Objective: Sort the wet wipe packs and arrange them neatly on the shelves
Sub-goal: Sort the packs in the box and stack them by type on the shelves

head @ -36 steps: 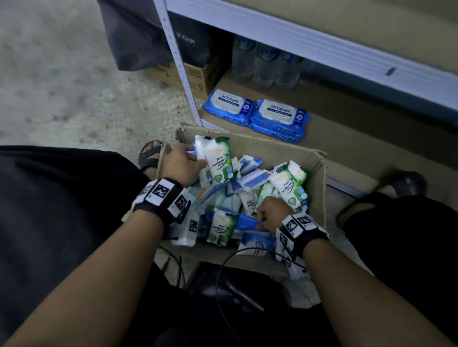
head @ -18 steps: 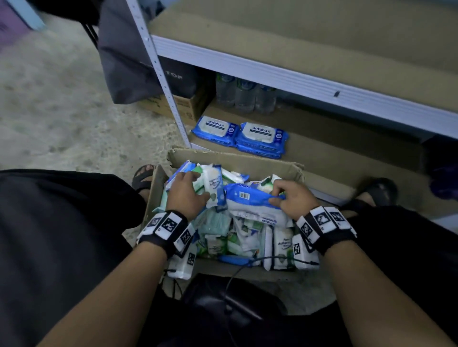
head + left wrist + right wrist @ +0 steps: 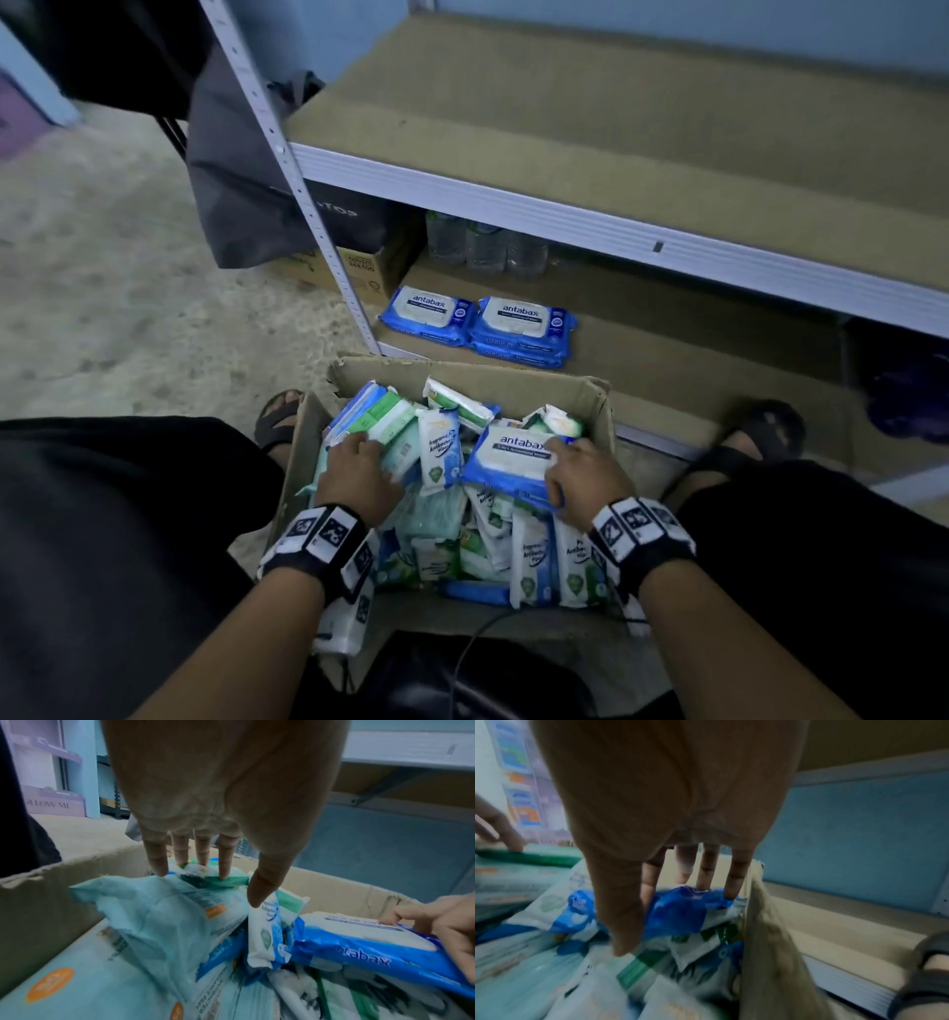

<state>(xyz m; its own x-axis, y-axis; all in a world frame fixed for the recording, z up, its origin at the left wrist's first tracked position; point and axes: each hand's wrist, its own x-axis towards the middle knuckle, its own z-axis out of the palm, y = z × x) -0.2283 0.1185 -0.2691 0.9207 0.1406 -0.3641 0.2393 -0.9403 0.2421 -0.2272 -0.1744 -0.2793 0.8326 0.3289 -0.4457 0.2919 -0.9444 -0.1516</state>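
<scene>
A cardboard box [image 3: 513,383] on the floor between my knees holds several mixed wet wipe packs. My right hand [image 3: 580,478] grips a blue antabax pack [image 3: 513,457] at the box's right side, label up, fingers on its far edge and thumb at the near edge [image 3: 663,919]. In the left wrist view the same blue pack [image 3: 359,949] lies slanted. My left hand [image 3: 359,473] rests with straight fingers [image 3: 226,862] on pale teal and green packs [image 3: 167,912] at the box's left. Two stacks of blue antabax packs [image 3: 431,313] [image 3: 524,324] lie on the bottom shelf [image 3: 693,370].
The upper shelf board [image 3: 616,118] is bare brown. Water bottles [image 3: 482,246] stand at the back of the bottom shelf. A small carton [image 3: 354,272] and a dark bag [image 3: 241,195] sit left of the shelf post [image 3: 308,205]. My sandalled feet [image 3: 280,416] [image 3: 760,437] flank the box.
My right hand pulled the blue pack out of the pile and turned it label up. My left hand stayed on the packs at the left. The head view tilted up toward the shelves.
</scene>
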